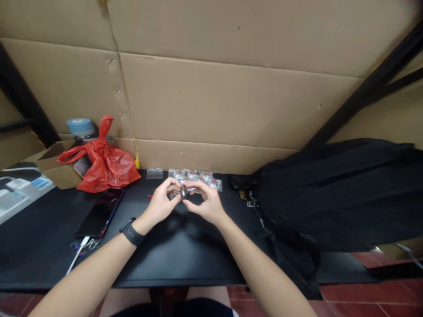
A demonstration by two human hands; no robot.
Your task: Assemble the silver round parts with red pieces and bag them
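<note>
Near the middle of the black table (185,259), a small round dark metallic piece (183,192) is held up between my two hands. My left hand (162,200), with a black watch on its wrist, pinches it from the left. From the right, the thumb and fingers of my right hand (206,201) close on the same piece. Its details are too small to make out. Just behind my hands lie several clear plastic packets (214,183) with round items and red marks in them. A flat clear bag (154,173) lies to their left.
A red plastic bag (109,169), a cardboard box (61,171), a blue-lidded container (80,127), a phone (101,213) with a white cable, and a power strip (24,196) are at left. A black backpack (337,193) covers the right. Cardboard (211,101) stands behind.
</note>
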